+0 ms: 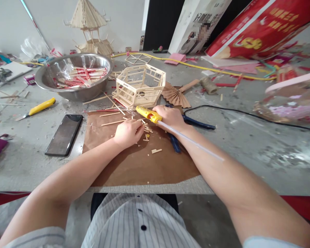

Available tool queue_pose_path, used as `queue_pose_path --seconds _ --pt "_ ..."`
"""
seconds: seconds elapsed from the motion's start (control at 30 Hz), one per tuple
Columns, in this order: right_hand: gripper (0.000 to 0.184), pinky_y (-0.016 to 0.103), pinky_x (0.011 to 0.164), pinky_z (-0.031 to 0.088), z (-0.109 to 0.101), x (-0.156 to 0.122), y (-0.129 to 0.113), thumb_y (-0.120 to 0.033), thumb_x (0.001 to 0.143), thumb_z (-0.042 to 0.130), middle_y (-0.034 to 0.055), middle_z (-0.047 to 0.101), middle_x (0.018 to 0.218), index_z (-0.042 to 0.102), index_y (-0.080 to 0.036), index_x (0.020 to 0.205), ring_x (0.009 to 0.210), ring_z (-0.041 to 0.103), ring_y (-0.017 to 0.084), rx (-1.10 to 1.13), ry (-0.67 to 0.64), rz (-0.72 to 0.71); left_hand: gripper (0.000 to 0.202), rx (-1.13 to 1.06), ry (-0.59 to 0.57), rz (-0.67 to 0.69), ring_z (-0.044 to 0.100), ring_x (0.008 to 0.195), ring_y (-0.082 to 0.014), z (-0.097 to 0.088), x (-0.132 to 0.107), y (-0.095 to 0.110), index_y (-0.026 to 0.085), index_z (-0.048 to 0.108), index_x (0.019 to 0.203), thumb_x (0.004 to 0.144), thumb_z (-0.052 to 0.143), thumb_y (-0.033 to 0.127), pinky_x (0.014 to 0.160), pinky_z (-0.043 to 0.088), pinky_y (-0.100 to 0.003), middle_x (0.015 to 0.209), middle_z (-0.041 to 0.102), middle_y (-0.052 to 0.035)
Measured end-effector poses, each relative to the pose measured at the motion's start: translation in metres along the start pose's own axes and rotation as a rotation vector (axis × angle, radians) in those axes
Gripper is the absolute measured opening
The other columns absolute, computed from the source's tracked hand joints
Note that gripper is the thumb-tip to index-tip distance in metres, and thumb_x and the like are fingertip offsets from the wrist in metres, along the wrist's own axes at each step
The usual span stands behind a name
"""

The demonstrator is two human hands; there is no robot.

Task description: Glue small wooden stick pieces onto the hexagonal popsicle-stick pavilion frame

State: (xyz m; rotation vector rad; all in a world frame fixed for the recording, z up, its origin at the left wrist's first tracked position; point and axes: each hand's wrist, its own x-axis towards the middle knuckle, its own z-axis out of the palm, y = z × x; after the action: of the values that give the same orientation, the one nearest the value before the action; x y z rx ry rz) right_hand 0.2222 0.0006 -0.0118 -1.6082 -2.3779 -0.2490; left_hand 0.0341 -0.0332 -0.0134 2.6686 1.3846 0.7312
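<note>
My right hand (pixel 170 117) is wrapped round a yellow hot glue gun (pixel 144 113), with a long clear glue stick (pixel 189 137) trailing from its back end over my forearm. The gun's nozzle end reaches toward the hexagonal wooden-stick frame (pixel 139 97). Low over the brown sheet, my left hand (pixel 129 132) has its fingers drawn together; what they hold, if anything, is hidden. Short cut stick pieces (pixel 148 129) lie just beside its thumb. Blue-handled pliers (pixel 175 143) rest partly under my right hand and wrist.
A steel bowl (pixel 74 91) holds many sticks in wrappers. A phone (pixel 64 135) and a yellow utility knife (pixel 42 106) lie to the left. Behind stands a stick-built pagoda roof (pixel 89 17). A black cable (pixel 235 111) and yellow cord (pixel 209 69) cross the table.
</note>
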Motion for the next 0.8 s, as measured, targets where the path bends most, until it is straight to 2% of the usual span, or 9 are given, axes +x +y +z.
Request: queue_pose_path --seconds 0.8 --pt "0.028 0.026 0.056 0.029 0.0029 0.0015 0.001 -0.034 0.082 0.041 0.0086 0.067 0.088 0.057 -0.015 0.096 0.076 0.061 0.02 -0.024 0.051 0.003 0.038 -0.002 -0.008 -0.001 0.055 0.066 -0.014 -0.0017 0.0002 0.0008 0.017 0.061 0.071 0.089 0.035 0.037 0.062 0.041 -0.026 0.068 0.061 -0.0051"
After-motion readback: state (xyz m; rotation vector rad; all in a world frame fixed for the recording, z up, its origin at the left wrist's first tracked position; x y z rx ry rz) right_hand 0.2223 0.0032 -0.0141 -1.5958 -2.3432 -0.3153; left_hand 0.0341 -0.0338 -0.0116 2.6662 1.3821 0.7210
